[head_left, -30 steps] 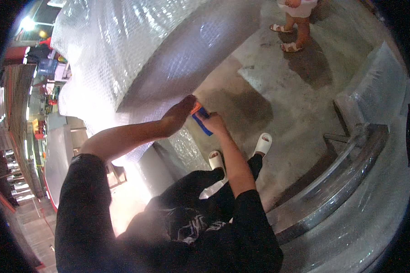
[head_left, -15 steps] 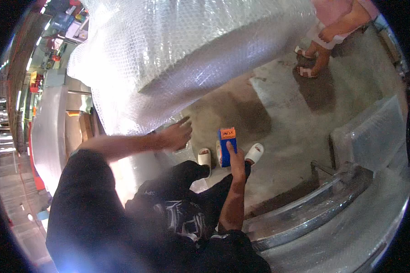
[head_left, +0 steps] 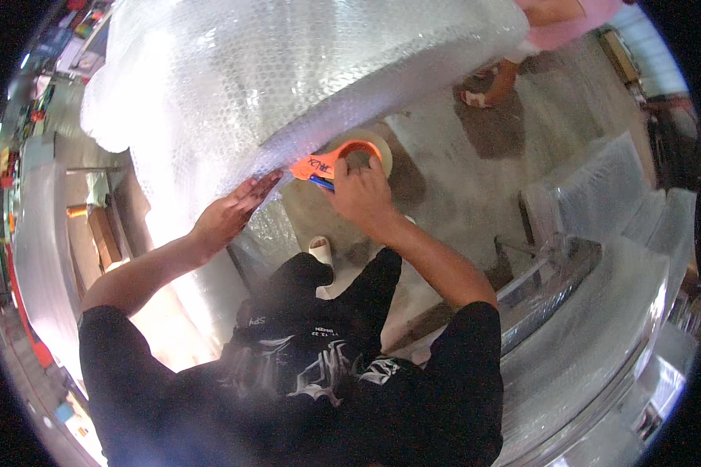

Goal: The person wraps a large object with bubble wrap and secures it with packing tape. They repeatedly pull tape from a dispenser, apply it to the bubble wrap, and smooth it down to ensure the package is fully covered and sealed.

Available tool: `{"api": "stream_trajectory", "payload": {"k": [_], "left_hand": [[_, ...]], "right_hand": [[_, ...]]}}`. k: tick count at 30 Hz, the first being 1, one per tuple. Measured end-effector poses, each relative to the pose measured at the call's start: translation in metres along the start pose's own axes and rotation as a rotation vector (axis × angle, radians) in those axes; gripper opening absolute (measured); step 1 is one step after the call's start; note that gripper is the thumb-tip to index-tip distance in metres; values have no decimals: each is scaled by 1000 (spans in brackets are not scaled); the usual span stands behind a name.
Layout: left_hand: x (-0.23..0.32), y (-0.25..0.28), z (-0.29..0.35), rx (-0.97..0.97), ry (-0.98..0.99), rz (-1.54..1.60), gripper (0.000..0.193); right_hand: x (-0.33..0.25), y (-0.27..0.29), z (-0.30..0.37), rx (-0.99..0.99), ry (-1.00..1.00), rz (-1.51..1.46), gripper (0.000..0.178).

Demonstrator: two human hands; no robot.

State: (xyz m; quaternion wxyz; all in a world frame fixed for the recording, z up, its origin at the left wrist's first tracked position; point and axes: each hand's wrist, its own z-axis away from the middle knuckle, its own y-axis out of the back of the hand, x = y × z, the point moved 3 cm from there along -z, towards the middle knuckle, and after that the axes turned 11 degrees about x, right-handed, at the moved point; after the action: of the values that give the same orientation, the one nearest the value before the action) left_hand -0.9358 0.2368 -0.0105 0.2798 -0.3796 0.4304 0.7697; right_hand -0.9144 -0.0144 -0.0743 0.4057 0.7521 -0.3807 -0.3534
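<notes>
My right hand (head_left: pixel 361 193) is closed round an orange and blue tape dispenser (head_left: pixel 316 166). A pale tape roll (head_left: pixel 385 152) sits on it, and its front end is against the lower edge of the bubble wrap (head_left: pixel 288 62). This bubble wrap covers a large bulky item, whose shape is hidden. Just left of the dispenser, my left hand (head_left: pixel 230 212) has its fingers stretched out, the fingertips touching the wrap's edge. Nothing shows in that hand.
At the upper right a person in pink (head_left: pixel 572 29) stands by the wrapped item. More plastic-wrapped furniture (head_left: pixel 600 311) stands on my right. A wrapped panel (head_left: pixel 43 241) and a shelf with wooden pieces (head_left: pixel 101 233) are at left.
My right hand has raised the dispenser from near my knees to the bubble wrap's edge and turned it. My left hand has moved to the wrap's edge. The person in pink has shifted leftward in view.
</notes>
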Motion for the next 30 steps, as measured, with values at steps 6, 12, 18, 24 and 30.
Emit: {"api": "stream_trajectory", "payload": {"k": [6,12,18,24,30], "left_hand": [[2,-6,0,-27,30,166,65],[5,-2,1,-36,90,228,64],[-1,18,-9,-294,199,498,60],[-27,57,-37,-387,617,1006,65],[-16,84,-69,-410,821,888,66]], "right_hand": [[43,-3,1,-34,-25,24,57],[188,44,-14,-13,-297,150,67],[339,79,-21,47,-403,186,70],[396,74,-30,50,-138,170,75],[453,91,-47,131,-70,136,75]]}}
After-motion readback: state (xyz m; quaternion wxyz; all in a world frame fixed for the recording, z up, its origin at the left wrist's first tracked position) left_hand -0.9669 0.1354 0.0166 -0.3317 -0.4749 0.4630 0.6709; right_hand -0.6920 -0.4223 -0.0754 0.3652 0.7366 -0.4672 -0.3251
